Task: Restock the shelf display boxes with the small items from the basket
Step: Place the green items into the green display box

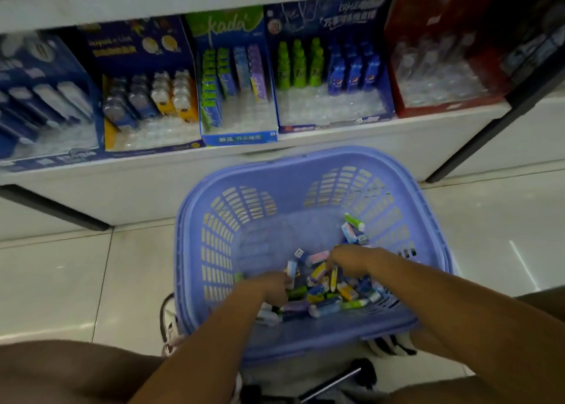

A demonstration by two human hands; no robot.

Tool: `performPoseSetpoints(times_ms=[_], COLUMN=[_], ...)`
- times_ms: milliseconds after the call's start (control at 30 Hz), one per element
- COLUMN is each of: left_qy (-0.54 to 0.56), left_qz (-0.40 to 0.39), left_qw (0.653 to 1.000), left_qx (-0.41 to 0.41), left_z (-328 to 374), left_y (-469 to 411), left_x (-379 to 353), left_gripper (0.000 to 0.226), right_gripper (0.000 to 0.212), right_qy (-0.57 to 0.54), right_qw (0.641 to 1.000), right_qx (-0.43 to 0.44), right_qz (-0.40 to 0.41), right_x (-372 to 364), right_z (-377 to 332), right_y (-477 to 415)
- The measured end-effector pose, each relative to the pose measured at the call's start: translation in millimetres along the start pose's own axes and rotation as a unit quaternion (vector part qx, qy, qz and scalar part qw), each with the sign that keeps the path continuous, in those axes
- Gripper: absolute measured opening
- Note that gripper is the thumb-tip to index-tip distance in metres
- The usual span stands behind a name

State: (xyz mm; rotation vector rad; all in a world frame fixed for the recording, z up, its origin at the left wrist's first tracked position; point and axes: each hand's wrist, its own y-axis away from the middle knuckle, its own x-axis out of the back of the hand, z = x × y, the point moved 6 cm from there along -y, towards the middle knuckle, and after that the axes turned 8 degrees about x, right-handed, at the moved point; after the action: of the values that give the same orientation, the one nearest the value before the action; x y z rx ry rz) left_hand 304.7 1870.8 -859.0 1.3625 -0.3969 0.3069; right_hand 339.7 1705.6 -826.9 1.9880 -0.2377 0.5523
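Both hands are reaching into the basket [305,339]: left hand [272,287] and right hand [351,260] curling loosely among the small items [324,293], grip contents unclear. Display boxes [238,97] are sitting beyond the basket.

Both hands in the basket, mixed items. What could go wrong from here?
1. The small items are a jumble of colours, while the display boxes hold sorted rows; a grab may well mix types.
2. Both the left hand and the right hand dig in one pile; pieces could slip through the slotted wall of the basket.
3. Dim, blurred view; labels are hard to read.
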Motion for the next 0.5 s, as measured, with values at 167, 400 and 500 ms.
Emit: performPoseSetpoints(times_ms=[167,400,500], left_qy=[0.069,0.199,0.224], left_qz=[0.054,0.080,0.074], left_qw=[0.996,0.977,0.972], left_qx=[-0.005,-0.012,-0.015], left_z=[-4.1,-14.7,-16.6], left_y=[-7.0,-21.3,-26.1], left_x=[9.0,17.4,17.6], left_gripper=[0.047,0.025,0.023], right_gripper=[0.022,0.021,0.010], right_qy=[-0.067,-0.069,-0.150], right_qw=[0.994,0.997,0.987], right_qx=[-0.075,-0.030,0.030], right_qz=[0.050,0.036,0.040], right_x=[-8.3,-3.3,2.9], right_z=[16.8,11.5,6.4], right_y=[-24.1,-39.2,-47.5])
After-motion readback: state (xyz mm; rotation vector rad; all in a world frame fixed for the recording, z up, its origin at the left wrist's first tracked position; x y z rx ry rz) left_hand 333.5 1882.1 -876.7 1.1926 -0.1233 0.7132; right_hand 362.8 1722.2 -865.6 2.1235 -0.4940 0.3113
